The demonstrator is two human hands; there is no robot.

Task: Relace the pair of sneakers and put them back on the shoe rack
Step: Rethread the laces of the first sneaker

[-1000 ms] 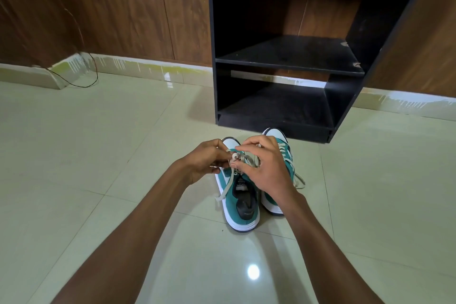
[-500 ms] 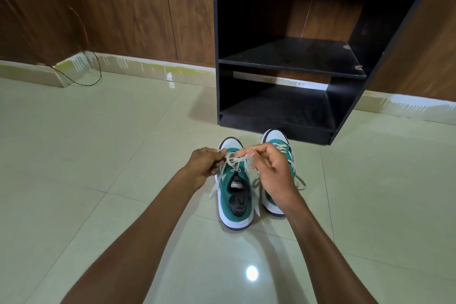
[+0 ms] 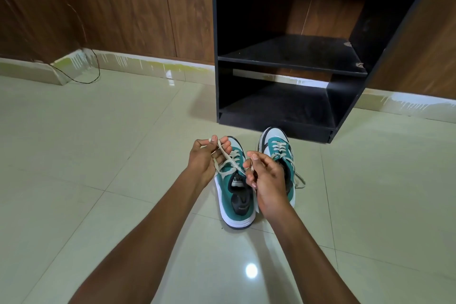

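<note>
Left hand (image 3: pixel 206 159): curled around one end of the cream lace (image 3: pixel 228 161), pinching it between thumb and fingertips above the toe of the left sneaker (image 3: pixel 234 195).
Right hand (image 3: pixel 267 177): closed on the other end of the same lace, thumb pressed against the forefinger, held over the gap between the two shoes.
Lace: runs from each hand down to the upper eyelets of the left sneaker, the two ends crossing just above the tongue.
Left sneaker: stands on the floor (image 3: pixel 98 155) directly under and between both hands, toe pointing toward the shoe rack (image 3: pixel 291 61).
Right sneaker (image 3: pixel 277 148): just beside the left one, on its right, partly hidden behind the right hand; its laces are threaded through and loose ends trail onto the floor at its outer side.
Shoe rack: black, open-fronted, beyond the sneakers and near their toes, against the wooden wall.
Count: two hands, two green-and-white sneakers, one rack with three shelves in view, all three bare.
Cable (image 3: pixel 86 76): one thin dark wire, lying along the skirting at far left, well apart from the shoes.
</note>
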